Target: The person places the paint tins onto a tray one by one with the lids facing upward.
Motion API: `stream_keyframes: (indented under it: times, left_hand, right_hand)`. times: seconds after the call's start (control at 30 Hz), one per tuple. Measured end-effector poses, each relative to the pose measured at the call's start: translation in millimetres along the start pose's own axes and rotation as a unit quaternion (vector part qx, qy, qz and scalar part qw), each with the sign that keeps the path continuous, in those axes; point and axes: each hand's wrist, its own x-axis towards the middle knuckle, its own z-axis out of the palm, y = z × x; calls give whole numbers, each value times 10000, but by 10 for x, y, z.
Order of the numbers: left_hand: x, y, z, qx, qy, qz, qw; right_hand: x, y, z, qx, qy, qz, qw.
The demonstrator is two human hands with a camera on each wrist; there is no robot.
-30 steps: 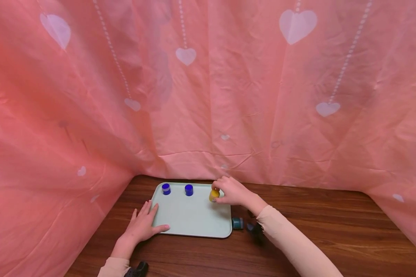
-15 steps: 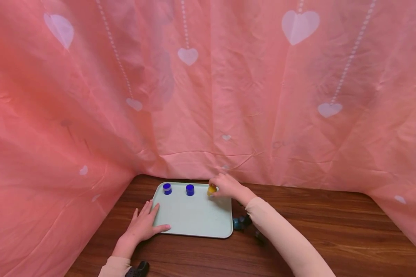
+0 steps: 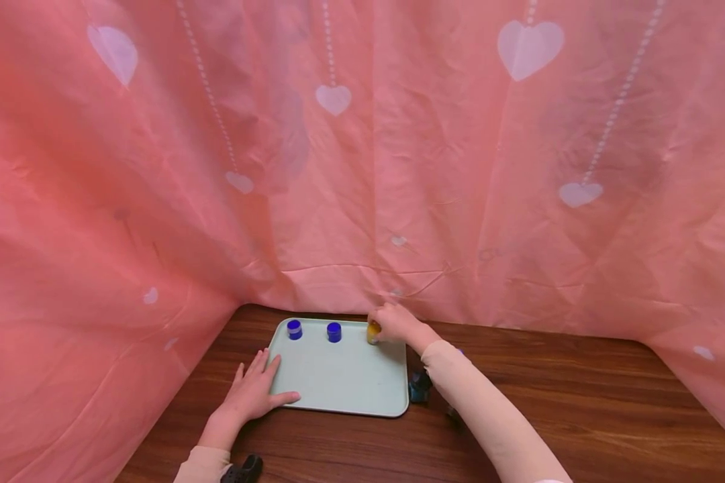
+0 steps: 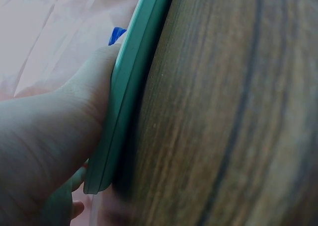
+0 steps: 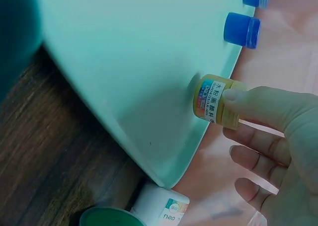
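A pale green tray [image 3: 338, 379] lies on the wooden table. Toward its far right corner, my right hand [image 3: 397, 323] pinches the lid of a small yellow paint jar [image 3: 372, 335]. The right wrist view shows the thumb [image 5: 253, 102] against that lid, the jar's printed label [image 5: 211, 99] facing the camera and its base close over the tray. Two blue paint jars [image 3: 295, 329] [image 3: 334, 332] stand along the tray's back edge, left of the yellow one. My left hand [image 3: 250, 392] rests on the tray's left side, fingers spread, thumb over the front rim.
Just right of the tray is a teal jar [image 3: 419, 396], partly covered by the right wrist's gear. Near the tray corner, the right wrist view shows a white-sided container [image 5: 161, 206] and a green round top [image 5: 112, 217]. A pink curtain [image 3: 423, 221] hangs behind the table.
The yellow jar has moved a little toward the back of the tray, into line with the blue jars, and looks more upright. The left hand stays where it was.
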Motion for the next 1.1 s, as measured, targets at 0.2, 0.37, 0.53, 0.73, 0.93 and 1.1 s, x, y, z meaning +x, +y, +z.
stream_keyframes:
  times: [0.2, 0.37, 0.53, 0.73, 0.93, 1.1]
  left_hand:
    - [11, 3, -3, 48, 44, 21, 10000]
    - [14, -8, 10, 44, 15, 8, 10000]
    - [9, -9, 12, 37, 17, 7, 10000]
    - [-3, 1, 10, 11, -27, -3, 10000]
    - [-2, -5, 11, 10, -18, 4, 10000]
    - [5, -19, 18, 73, 17, 28, 10000]
  right_hand:
    - [5, 22, -17, -42, -138, 116, 9998]
    - [-2, 29, -16, -21, -303, 345, 9989]
    - [-15, 29, -10, 45, -404, 535, 9977]
    - [-26, 51, 19, 141, -273, 523, 9982]
    - [-77, 45, -29, 286, -394, 725, 9962]
    - [-161, 10, -132, 418, -346, 644, 9964]
